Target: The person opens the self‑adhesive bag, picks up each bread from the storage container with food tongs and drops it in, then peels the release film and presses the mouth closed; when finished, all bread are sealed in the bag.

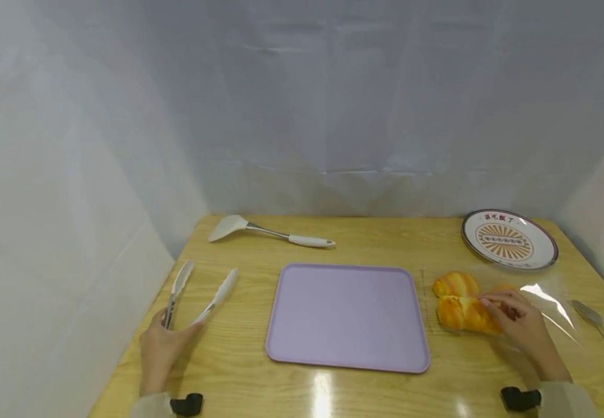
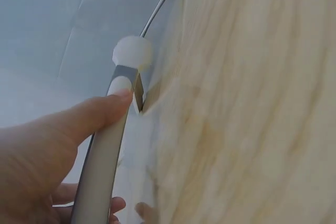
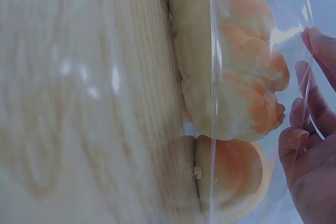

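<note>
Tongs: the tongs [image 1: 223, 290] are in the left hand [image 1: 162, 347], arms splayed well apart, tips pointing away from the person, off to the left of the purple tray [image 1: 348, 318].
Left grip: spread pretty wide but holding on; thumb's on the right arm, fingers are around the left one.
Bread bag: clear bag [image 1: 552, 299] just right of the tray, its film pinched between right-hand [image 1: 523, 325] thumb and fingertip, so basically no gap there.
Right hand pose: reaches in from the near right, over the bag, other fingers curled.
What's in the bag: golden bread rolls [image 1: 450, 313], packed against each other.
Far side: spatula [image 1: 275, 233] behind the tray, patterned plate [image 1: 509, 240] behind the bag.
</note>
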Demonstrator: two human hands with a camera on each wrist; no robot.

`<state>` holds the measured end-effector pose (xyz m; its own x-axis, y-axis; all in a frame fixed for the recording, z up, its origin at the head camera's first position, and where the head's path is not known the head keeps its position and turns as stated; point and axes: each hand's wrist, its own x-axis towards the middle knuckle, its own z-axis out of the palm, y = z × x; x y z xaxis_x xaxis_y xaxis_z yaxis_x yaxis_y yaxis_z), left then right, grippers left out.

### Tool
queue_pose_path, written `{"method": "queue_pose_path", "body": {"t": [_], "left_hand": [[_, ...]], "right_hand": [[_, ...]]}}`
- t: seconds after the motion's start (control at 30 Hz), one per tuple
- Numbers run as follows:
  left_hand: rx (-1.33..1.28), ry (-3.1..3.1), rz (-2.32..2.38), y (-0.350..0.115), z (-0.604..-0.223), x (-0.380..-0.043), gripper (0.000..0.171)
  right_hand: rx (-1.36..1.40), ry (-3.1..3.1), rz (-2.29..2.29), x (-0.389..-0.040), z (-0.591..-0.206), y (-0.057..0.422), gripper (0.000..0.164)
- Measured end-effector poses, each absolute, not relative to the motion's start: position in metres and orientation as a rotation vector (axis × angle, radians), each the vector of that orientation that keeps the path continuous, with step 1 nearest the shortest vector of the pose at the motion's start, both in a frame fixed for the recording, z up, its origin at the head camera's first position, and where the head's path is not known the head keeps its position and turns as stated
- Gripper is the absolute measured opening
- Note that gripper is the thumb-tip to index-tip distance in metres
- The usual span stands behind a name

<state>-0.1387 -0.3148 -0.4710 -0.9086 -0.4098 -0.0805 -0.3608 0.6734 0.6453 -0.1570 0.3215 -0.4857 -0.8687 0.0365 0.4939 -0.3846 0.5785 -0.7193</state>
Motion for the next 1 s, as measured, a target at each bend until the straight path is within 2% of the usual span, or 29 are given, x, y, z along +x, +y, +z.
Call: {"method": "queue_pose_path", "body": {"t": [0.37,0.57,0.67,0.8,1.0], "left_hand": [[0.652,-2.868,-1.051,-0.314,-0.472,-0.143,0.106],[0.68,-2.954,-0.994,-0.311,-0.468,-0.145,0.114],[0.674,-2.919,-0.961,-0.303,-0.464,-0.146,0.113],[0.529,-2.792,-0.945,-0.275,-0.453,-0.15,0.091],[-0.01,-2.578,-1.122,-0.198,-0.444,-0.164,0.045]], "right_hand": [[0.287,-2.354,1.209,-0.154,-0.482,0.32,0.01],[0.344,-2.329,1.163,-0.156,-0.476,0.322,0.013],[0.404,-2.309,1.135,-0.159,-0.467,0.323,0.016],[0.526,-2.28,1.099,-0.169,-0.446,0.325,0.018],[0.682,-2.304,0.965,-0.2,-0.404,0.32,0.013]]}}
